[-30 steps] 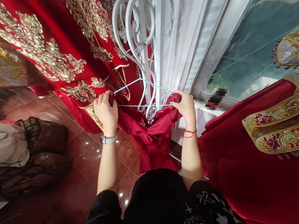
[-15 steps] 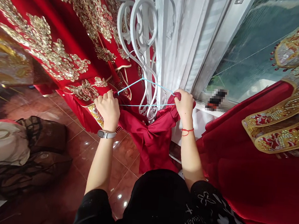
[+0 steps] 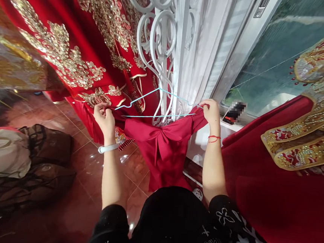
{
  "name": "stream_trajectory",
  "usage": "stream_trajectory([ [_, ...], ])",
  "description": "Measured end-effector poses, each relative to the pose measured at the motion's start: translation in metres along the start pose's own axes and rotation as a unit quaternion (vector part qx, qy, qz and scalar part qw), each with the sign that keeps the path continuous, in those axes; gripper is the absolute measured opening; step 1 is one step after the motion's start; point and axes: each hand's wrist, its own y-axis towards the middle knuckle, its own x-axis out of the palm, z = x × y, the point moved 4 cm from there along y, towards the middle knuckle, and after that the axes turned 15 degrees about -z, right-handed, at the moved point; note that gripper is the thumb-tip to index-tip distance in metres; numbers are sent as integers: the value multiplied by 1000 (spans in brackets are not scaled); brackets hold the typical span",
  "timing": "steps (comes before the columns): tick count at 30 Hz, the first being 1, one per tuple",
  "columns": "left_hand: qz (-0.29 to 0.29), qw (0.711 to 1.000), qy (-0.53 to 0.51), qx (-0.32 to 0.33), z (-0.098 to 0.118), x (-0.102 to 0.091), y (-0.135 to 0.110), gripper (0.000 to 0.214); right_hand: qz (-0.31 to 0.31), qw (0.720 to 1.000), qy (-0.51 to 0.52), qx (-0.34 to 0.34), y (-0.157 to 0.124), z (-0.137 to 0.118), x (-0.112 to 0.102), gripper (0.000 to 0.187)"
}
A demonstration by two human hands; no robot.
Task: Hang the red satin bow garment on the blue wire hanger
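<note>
A plain red satin garment [image 3: 166,146] hangs from a thin light-blue wire hanger [image 3: 152,104], whose hook catches on a white scrolled metal grille [image 3: 160,42]. My left hand [image 3: 103,115] pinches the garment's left top edge at the hanger's left end. At the hanger's right end my right hand [image 3: 211,111] grips the right top edge. The cloth is stretched flat between both hands. My left wrist wears a white watch band and my right wrist a red string.
Red gowns with gold embroidery [image 3: 80,50] hang at the left behind the grille. Another red embroidered gown [image 3: 299,141] fills the right side. A window [image 3: 272,59] and its sill lie ahead. Dark net bags [image 3: 30,163] sit on the red tiled floor at the left.
Both hands have moved apart along the hanger, pulling the bunched red garment out wide and flat. The view has shifted slightly downward.
</note>
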Motion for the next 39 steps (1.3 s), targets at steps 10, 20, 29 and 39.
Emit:
stream_trajectory([
  [10, 41, 996, -75, -22, -46, 17, -39, 27, 34, 950, 173, 259, -53, 68, 31, 24],
  [20, -73, 996, 23, -40, -91, 36, -85, 21, -29, 867, 447, 217, -85, 91, 60, 16],
  [29, -156, 983, 77, -58, -96, 48, -99, 27, -66, 832, 548, 60, -65, 32, 51, 38],
  [39, -211, 968, -62, -122, -113, 76, -99, 34, -45, 915, 397, 44, -48, -12, 59, 24],
])
